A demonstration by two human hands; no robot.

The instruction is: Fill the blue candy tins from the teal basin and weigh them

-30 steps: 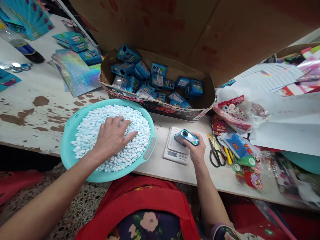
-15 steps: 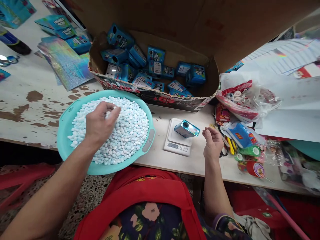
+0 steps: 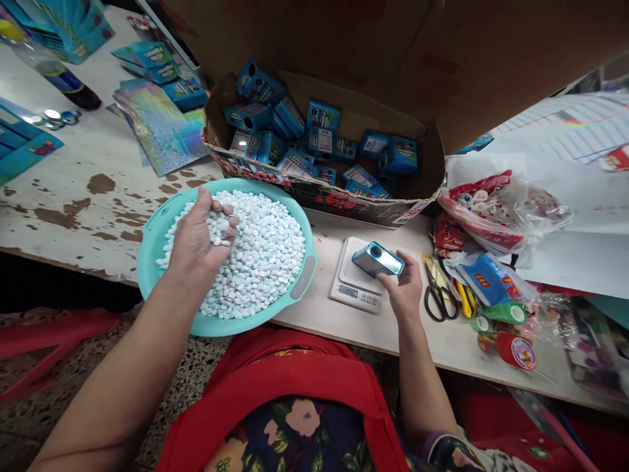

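My left hand (image 3: 200, 239), palm turned up, cups a small heap of white and pale blue candies (image 3: 217, 231). Below it lies a teal basin (image 3: 301, 288) filled with the same candies. To the right, a small blue box (image 3: 377, 259) sits tilted on a white digital scale (image 3: 344, 278), its shiny top showing a dark round hole. The thumb and fingers of my right hand (image 3: 405, 285) close around the right end of that box. The scale's display is lit, but its figures are hard to read.
Behind stands a cardboard box (image 3: 363, 213) holding several blue candy boxes (image 3: 400, 156). Scissors (image 3: 437, 292), tape rolls and bagged sweets lie to the right. Holographic sheets (image 3: 164, 128), a dark drink bottle (image 3: 69, 84) and more blue packets are at the left.
My left hand has turned palm up with candies gathered in it. My right hand has moved left and taken hold of the blue box on the scale. The view has shifted slightly.
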